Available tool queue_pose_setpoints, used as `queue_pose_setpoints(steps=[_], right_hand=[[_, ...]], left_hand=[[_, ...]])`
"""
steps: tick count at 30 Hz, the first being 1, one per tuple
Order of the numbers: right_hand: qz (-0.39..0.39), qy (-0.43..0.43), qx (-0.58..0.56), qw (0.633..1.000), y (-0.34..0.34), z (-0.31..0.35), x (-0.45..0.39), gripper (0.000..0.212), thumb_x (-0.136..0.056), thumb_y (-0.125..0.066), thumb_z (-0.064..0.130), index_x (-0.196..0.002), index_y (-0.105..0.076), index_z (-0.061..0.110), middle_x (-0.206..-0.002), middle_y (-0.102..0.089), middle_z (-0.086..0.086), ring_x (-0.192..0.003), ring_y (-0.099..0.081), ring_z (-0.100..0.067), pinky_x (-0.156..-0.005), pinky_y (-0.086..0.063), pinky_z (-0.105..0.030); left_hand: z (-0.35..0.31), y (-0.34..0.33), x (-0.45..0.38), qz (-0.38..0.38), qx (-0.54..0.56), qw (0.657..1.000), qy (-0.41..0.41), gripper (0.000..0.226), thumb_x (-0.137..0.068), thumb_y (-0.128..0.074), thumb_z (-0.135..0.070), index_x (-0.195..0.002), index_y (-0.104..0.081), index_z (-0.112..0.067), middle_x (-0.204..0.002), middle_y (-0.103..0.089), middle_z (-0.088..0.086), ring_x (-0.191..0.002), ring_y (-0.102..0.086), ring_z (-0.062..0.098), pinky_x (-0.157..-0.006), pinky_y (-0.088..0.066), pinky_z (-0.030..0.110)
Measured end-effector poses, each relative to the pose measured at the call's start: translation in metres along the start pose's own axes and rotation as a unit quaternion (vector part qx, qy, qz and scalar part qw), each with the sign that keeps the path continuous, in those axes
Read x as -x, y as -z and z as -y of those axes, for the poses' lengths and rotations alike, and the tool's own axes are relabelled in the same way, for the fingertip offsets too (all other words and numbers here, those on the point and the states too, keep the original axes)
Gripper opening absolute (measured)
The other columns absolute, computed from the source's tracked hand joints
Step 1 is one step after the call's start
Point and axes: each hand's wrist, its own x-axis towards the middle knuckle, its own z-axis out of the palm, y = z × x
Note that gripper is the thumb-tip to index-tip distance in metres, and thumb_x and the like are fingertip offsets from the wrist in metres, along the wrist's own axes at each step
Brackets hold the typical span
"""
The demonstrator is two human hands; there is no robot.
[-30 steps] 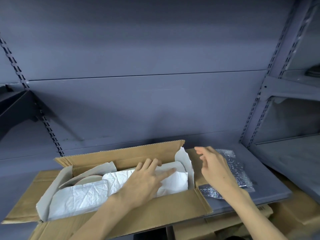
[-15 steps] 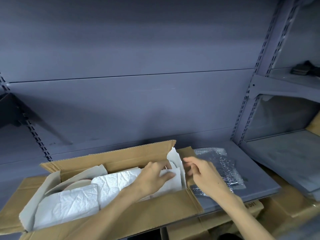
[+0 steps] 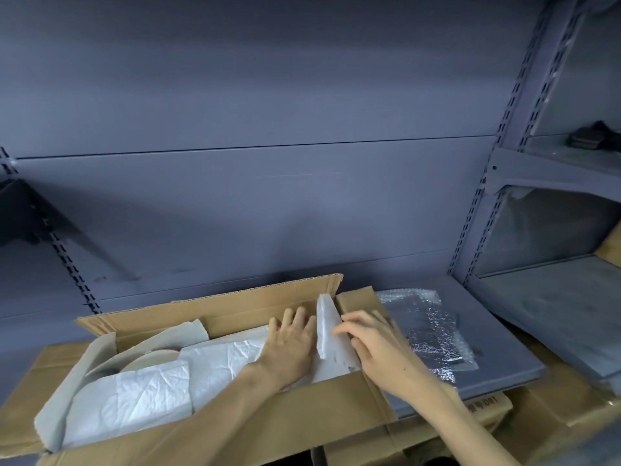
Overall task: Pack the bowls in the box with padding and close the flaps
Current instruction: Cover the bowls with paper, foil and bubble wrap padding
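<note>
**Pressing padding at the right end of the open box**

Resting flat on crinkled white packing paper [image 3: 215, 361] inside a long brown cardboard box [image 3: 268, 428], left hand [image 3: 289, 344] with fingers straight and spread, tips near the far wall. Just right of it, right hand [image 3: 376, 344] with curled fingers [image 3: 349, 326] touching an upright sheet of white foam padding [image 3: 331, 331] at the right end; a true pinch cannot be told. Showing only as a pale curved rim beneath the paper, left of both hands and well apart from the fingers: a round bowl [image 3: 151, 359]. Lying right of the box on a grey metal shelf [image 3: 497, 344]: a silvery bubble-wrap sheet [image 3: 430, 331]. Standing open: far flap [image 3: 215, 307] and right flap [image 3: 358, 299].
</note>
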Motion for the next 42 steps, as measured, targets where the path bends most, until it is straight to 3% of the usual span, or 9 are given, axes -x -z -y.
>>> queue_pose_setpoints(steps=[4,9,12,17,24,28,32,37,42], right_hand=[[0.024,0.011,0.028,0.999,-0.010,0.006,-0.005,0.046,-0.092,-0.043,-0.001,-0.115,-0.058,0.036,-0.140,-0.047,0.024,-0.138,-0.027,0.003,-0.092,-0.018,-0.029],[0.042,0.023,0.023,0.999,-0.020,0.006,-0.011,0.062,-0.088,-0.036,-0.006,-0.129,-0.056,0.036,-0.129,-0.061,0.018,-0.109,-0.034,-0.002,-0.092,-0.020,-0.031],[0.061,0.037,0.048,0.996,-0.020,0.005,-0.016,0.039,-0.097,-0.046,0.013,-0.123,-0.061,0.038,-0.124,-0.064,0.021,-0.117,-0.051,-0.003,-0.101,-0.019,-0.032],[0.082,0.044,0.068,0.993,-0.017,0.010,-0.025,0.021,-0.097,-0.055,0.037,-0.112,-0.070,0.038,-0.116,-0.063,0.022,-0.114,-0.046,-0.001,-0.094,-0.021,-0.038],[0.128,0.046,0.000,0.991,-0.032,0.044,-0.044,0.018,-0.100,-0.057,0.030,-0.115,-0.066,0.033,-0.112,-0.055,0.020,-0.102,-0.058,-0.005,-0.090,-0.048,-0.032],[0.135,0.032,-0.016,0.990,-0.043,0.078,-0.055,0.023,-0.104,-0.047,0.038,-0.126,-0.055,0.038,-0.121,-0.057,0.020,-0.107,-0.061,-0.007,-0.089,-0.052,-0.037],[0.092,0.066,0.029,0.993,-0.057,0.120,-0.070,0.026,-0.104,-0.044,0.041,-0.125,-0.056,0.032,-0.118,-0.054,0.012,-0.104,-0.062,-0.017,-0.080,-0.050,-0.036],[0.024,0.183,-0.013,0.983,-0.085,0.175,-0.085,0.052,-0.099,-0.049,0.052,-0.146,-0.049,0.030,-0.133,-0.046,0.009,-0.126,-0.041,-0.015,-0.103,-0.038,-0.034],[0.016,0.240,0.021,0.971,-0.109,0.209,-0.100,0.092,-0.085,-0.045,0.077,-0.159,-0.025,0.027,-0.161,-0.025,0.004,-0.149,-0.020,-0.019,-0.117,-0.022,-0.041]], left_hand=[[0.004,-0.002,-0.006,-0.001,0.108,0.991,0.073,0.021,-0.093,-0.037,-0.012,-0.113,-0.043,-0.018,-0.119,-0.045,-0.002,-0.104,-0.040,0.023,-0.080,-0.031,0.034],[0.019,0.011,-0.005,-0.093,0.309,0.941,0.104,0.027,-0.080,-0.046,0.010,-0.102,-0.050,-0.006,-0.091,-0.061,0.002,-0.089,-0.051,0.030,-0.081,-0.046,0.045],[0.018,0.032,0.002,-0.130,0.270,0.952,0.059,0.022,-0.078,-0.052,0.014,-0.093,-0.057,-0.002,-0.094,-0.063,0.007,-0.090,-0.054,0.034,-0.076,-0.046,0.047],[0.037,0.070,0.048,-0.183,0.229,0.956,-0.003,0.022,-0.090,-0.064,-0.003,-0.103,-0.069,-0.020,-0.107,-0.064,-0.012,-0.099,-0.055,0.018,-0.079,-0.047,0.037],[0.112,0.091,0.163,-0.164,0.128,0.967,0.146,0.032,-0.073,-0.081,0.001,-0.093,-0.073,-0.022,-0.098,-0.069,-0.009,-0.087,-0.065,0.025,-0.067,-0.054,0.041],[0.136,0.075,0.196,-0.110,0.119,0.961,0.224,0.020,-0.090,-0.069,-0.021,-0.108,-0.071,-0.030,-0.119,-0.065,-0.015,-0.113,-0.060,0.017,-0.084,-0.053,0.034],[0.142,0.061,0.203,-0.056,0.174,0.957,0.224,0.030,-0.098,-0.052,-0.046,-0.125,-0.061,-0.040,-0.131,-0.057,-0.023,-0.123,-0.052,0.009,-0.097,-0.047,0.030],[0.148,0.059,0.207,-0.044,0.184,0.960,0.205,0.038,-0.099,-0.042,-0.060,-0.126,-0.060,-0.040,-0.126,-0.061,-0.024,-0.119,-0.053,0.004,-0.095,-0.043,0.026],[0.150,0.067,0.218,-0.068,0.251,0.950,0.174,0.023,-0.103,-0.049,-0.039,-0.115,-0.067,-0.031,-0.118,-0.063,-0.020,-0.108,-0.058,0.001,-0.088,-0.048,0.025]])
